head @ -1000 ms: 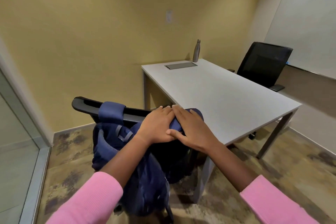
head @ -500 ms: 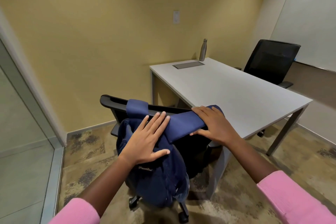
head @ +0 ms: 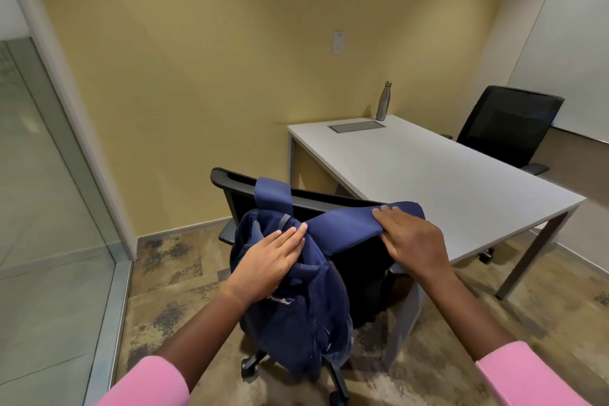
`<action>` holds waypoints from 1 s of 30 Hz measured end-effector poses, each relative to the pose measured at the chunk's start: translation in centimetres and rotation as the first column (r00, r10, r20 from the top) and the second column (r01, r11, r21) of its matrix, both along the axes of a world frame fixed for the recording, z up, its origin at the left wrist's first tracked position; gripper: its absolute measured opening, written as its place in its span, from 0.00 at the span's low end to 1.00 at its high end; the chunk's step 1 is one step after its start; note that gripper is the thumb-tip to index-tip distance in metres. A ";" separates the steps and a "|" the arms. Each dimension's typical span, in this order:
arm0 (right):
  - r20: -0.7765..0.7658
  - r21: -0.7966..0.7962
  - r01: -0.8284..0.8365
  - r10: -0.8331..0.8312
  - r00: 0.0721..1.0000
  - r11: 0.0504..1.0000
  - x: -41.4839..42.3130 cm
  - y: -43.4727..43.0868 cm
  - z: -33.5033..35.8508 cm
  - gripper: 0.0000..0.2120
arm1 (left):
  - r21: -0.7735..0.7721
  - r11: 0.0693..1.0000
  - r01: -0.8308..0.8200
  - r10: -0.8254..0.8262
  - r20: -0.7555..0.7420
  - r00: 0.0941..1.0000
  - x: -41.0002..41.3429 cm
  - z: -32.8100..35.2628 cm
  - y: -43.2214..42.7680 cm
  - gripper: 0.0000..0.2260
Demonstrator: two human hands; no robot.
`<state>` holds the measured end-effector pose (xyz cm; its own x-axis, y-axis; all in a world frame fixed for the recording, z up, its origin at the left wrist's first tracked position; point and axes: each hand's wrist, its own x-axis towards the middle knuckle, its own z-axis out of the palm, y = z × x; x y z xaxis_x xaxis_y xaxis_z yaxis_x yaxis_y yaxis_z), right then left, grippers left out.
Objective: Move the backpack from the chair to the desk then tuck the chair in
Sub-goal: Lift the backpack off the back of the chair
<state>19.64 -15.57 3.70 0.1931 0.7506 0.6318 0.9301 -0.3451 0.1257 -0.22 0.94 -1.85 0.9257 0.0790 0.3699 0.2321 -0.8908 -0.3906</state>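
A navy blue backpack (head: 306, 313) hangs by its straps over the back of a black office chair (head: 237, 188) that stands at the near corner of the white desk (head: 445, 181). My left hand (head: 270, 260) lies flat on the top of the backpack, fingers together. My right hand (head: 412, 241) grips the right shoulder strap where it crosses the chair back. The chair seat is hidden behind the bag.
A metal bottle (head: 383, 101) and a grey flat panel (head: 356, 126) sit at the desk's far end. A second black chair (head: 507, 128) stands on the desk's far side. A glass wall (head: 43, 191) lies to the left. Patterned carpet surrounds the chair.
My hands have spread apart: the left one slid down onto the bag's top, the right one closed on the strap. The camera has pulled back and up.
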 end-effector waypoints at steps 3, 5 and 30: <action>0.068 0.074 -0.026 0.021 0.997 0.997 -1.5 -0.9 -0.9 0.16 | -0.033 0.999 -0.024 0.024 -0.014 1.000 0.0 0.3 -0.5 0.28; 0.026 0.077 -0.010 0.008 1.000 0.997 -2.5 -1.8 -2.4 0.16 | -0.056 0.998 -0.035 0.034 -0.032 0.999 0.0 0.7 -0.9 0.26; -0.880 -0.005 0.104 -0.054 0.472 0.995 -6.4 0.9 -11.3 0.41 | -0.334 0.942 0.020 -0.054 -0.091 0.994 3.1 0.6 -6.1 0.12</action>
